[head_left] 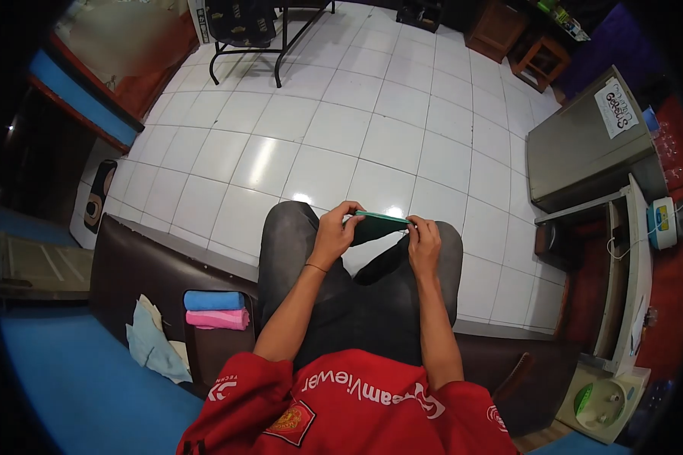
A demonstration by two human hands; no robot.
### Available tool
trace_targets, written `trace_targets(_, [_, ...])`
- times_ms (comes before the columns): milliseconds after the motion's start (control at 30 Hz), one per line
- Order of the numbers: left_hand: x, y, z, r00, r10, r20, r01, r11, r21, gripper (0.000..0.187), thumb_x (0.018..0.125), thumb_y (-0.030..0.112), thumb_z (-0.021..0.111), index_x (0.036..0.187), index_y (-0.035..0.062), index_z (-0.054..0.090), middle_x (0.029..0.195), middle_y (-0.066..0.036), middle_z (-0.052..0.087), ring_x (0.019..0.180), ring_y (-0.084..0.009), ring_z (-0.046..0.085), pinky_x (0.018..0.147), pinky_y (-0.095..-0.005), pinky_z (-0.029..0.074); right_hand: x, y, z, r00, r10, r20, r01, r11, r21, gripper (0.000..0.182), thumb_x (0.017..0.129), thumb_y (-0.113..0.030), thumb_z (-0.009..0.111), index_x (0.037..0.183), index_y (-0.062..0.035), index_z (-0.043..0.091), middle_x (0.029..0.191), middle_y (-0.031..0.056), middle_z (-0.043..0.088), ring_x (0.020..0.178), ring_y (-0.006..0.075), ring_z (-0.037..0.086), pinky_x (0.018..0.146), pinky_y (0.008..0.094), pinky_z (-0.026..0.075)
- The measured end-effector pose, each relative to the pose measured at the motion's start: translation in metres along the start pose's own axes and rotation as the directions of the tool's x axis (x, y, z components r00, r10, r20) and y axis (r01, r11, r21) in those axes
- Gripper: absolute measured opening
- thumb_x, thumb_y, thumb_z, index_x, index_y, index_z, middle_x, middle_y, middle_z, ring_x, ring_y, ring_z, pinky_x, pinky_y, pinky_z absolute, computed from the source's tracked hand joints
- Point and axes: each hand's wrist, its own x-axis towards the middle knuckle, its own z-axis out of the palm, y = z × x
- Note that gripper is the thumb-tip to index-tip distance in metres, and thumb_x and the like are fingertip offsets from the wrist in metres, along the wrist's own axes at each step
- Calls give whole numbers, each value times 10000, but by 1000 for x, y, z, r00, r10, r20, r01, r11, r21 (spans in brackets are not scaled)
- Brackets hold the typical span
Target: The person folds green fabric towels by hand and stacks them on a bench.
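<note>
A thin green item (385, 218), seen nearly edge-on, is stretched between my two hands above my lap. My left hand (337, 230) pinches its left end between thumb and fingers. At the right end, my right hand (424, 236) grips it the same way. Whether it is cloth or something stiffer I cannot tell. On the brown seat (140, 262) to my left, a folded blue cloth (214, 301) rests on a folded pink cloth (217, 318). A crumpled light blue cloth (153, 345) lies further left.
Tiled floor (326, 121) spreads ahead. A chair (243, 26) with a dark cover stands at the far left. On the right are a grey refrigerator (584, 152), a white shelf unit (631, 265) and a fan-like item (599, 402). A wooden stool (540, 63) stands at the far right.
</note>
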Motion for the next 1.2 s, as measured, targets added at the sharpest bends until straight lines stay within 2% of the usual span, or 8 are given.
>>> trace_targets(167, [-1, 18, -6, 999, 53, 1, -53, 997, -57, 131, 842, 29, 664, 957, -27, 635, 854, -109, 701, 856, -176, 688, 770, -282, 517, 4, -22, -20, 959, 278, 56, -283, 948, 147, 115, 905, -43, 596, 1006, -37, 651, 891, 115, 599, 826, 269, 595, 725, 348, 476])
trace_targets(400, [4, 92, -21, 986, 80, 146, -26, 939, -342, 142, 881, -17, 634, 1020, -45, 629, 945, -100, 698, 860, -144, 680, 756, -236, 524, 25, -54, -66, 952, 287, -109, -228, 899, 375, 129, 970, -92, 540, 1028, -4, 614, 909, 76, 621, 815, 148, 573, 730, 272, 459])
trace_targets(733, [-7, 245, -54, 940, 247, 236, 73, 531, -844, 286, 808, -32, 731, 1068, -41, 614, 962, -85, 648, 888, -107, 623, 733, -219, 524, 66, -155, -233, 968, -170, -183, 248, 735, 631, 267, 961, -151, 585, 1172, -17, 492, 897, 93, 601, 766, 148, 595, 672, 286, 500])
trace_targets(800, [11, 237, -33, 946, 219, 238, 6, 723, -691, 309, 819, 55, 750, 1084, -20, 609, 950, -69, 627, 818, -86, 596, 688, -222, 524, 75, -153, -236, 946, 168, -276, 34, 797, 603, 210, 954, -52, 566, 1151, 2, 517, 859, 41, 584, 745, 72, 528, 664, 208, 437])
trace_targets(867, [32, 216, 4, 934, 2, 356, 284, 600, -748, 284, 843, 93, 733, 1081, 3, 609, 900, -54, 626, 808, -95, 602, 663, -236, 521, 88, -120, -225, 944, 279, -176, -152, 841, 520, 193, 949, -85, 602, 1119, 1, 573, 896, -1, 570, 742, 32, 488, 642, 175, 383])
trace_targets(967, [45, 119, 81, 851, -221, 476, 512, 550, -660, 331, 872, 152, 708, 1136, 24, 554, 922, -37, 619, 838, -123, 609, 688, -264, 523, 71, -17, -179, 792, 610, 35, -516, 637, 573, 229, 934, -140, 634, 1121, -18, 585, 832, -10, 586, 724, 26, 487, 607, 172, 377])
trace_targets(1033, [38, 45, 125, 725, -442, 529, 685, 541, -487, 344, 876, 166, 708, 1150, 44, 539, 915, -27, 617, 837, -126, 608, 697, -269, 519, 32, 54, -154, 669, 730, 136, -736, 628, 254, 309, 943, -234, 620, 1182, -44, 571, 847, 28, 597, 743, 78, 525, 601, 228, 440])
trace_targets(1200, [1, -40, 159, 490, -625, 607, 868, 285, -408, 312, 891, 235, 698, 1111, 51, 573, 945, -25, 630, 850, -135, 609, 766, -295, 511, -39, 49, -143, 383, 887, 257, -911, 317, 263, 496, 923, -414, 618, 1291, -105, 497, 974, 48, 606, 884, 136, 561, 706, 316, 502])
